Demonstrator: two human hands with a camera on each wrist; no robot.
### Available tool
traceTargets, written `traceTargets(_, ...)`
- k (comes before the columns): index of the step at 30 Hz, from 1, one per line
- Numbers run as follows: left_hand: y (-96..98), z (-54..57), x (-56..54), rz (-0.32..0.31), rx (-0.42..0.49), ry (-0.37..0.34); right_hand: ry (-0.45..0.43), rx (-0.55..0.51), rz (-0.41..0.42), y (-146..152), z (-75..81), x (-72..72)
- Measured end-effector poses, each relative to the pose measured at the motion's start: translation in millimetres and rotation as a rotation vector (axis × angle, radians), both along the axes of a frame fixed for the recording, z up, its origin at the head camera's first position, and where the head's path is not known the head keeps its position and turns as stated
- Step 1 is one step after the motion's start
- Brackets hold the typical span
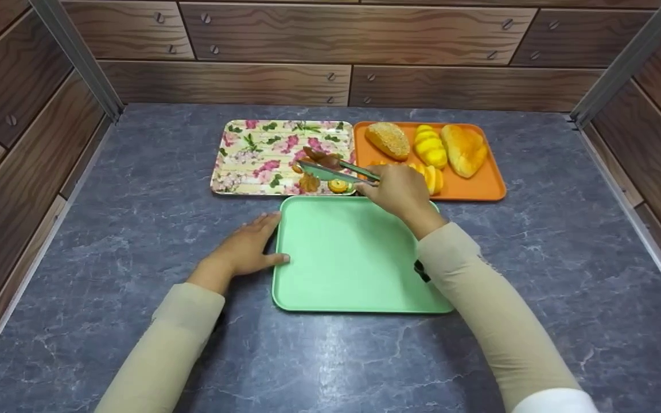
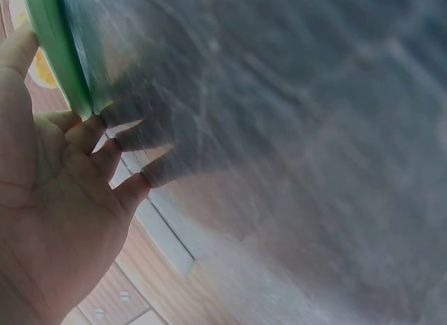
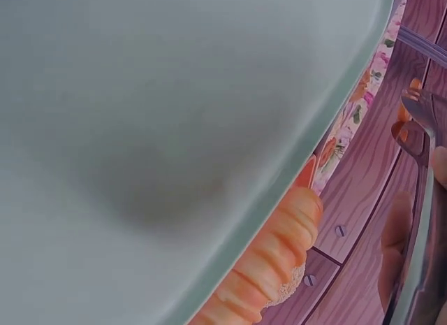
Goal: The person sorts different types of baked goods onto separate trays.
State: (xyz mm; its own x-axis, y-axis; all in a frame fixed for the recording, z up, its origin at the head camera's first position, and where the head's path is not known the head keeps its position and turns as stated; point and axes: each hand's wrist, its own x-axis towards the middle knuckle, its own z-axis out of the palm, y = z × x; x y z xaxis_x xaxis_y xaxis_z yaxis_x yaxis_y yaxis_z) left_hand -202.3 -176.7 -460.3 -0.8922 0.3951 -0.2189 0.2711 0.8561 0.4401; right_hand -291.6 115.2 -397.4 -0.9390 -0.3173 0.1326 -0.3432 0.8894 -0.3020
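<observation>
My right hand [image 1: 402, 192] holds a pair of tongs [image 1: 359, 169], their tips over the right part of a floral tray [image 1: 244, 166]. At the tips in the right wrist view shows a small orange piece [image 3: 403, 119]; whether the tongs [image 3: 419, 220] grip it I cannot tell. Around them on the floral tray are a dark brown piece [image 1: 330, 161], a brown cookie-like piece [image 1: 309, 183] and a round yellow pastry [image 1: 338, 186]. My left hand [image 1: 244, 249] rests at the left edge of a green tray [image 1: 353, 258], thumb over its rim and fingers extended on the tabletop.
An orange tray [image 1: 488, 192] at the back right bears a sesame bun [image 1: 388, 140], a yellow twisted bread [image 1: 430, 148], a golden bread [image 1: 463, 150] and a ridged orange bread [image 1: 435, 180], partly behind my right hand. Wood-patterned walls [image 1: 273, 34] enclose the grey tabletop [image 1: 152, 172].
</observation>
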Motion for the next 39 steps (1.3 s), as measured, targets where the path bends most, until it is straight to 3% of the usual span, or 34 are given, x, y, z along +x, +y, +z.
traceTargets(13, -0.4, 0.7, -0.3, -0.001, 0.005, 0.005, 0.039, 0.059, -0.15, -15.5, -11.8, -7.3)
traceTargets(39, -0.5, -0.4, -0.3, 0.001, 0.0, -0.01, 0.025, 0.074, -0.15, -18.9, -20.0, -7.6)
